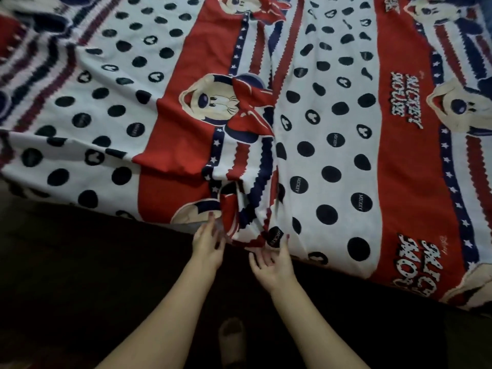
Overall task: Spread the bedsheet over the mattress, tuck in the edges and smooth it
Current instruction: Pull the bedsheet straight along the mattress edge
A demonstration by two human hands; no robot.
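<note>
A: Where is the red, white and navy cartoon-print cotton bedsheet (266, 115)?
B: Spread over the mattress; bunched at the near edge; left hand (206, 242) and right hand (271, 259) spread, fingertips touching it.
A: Advice?
B: Pull the fold flat, then tuck.

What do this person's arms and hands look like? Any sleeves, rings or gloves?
Both forearms are bare, with no sleeves in view. The left hand and right hand wear no gloves, and no rings, watch or bracelet show in this dim view. The fingernails are painted a dark red.
</note>
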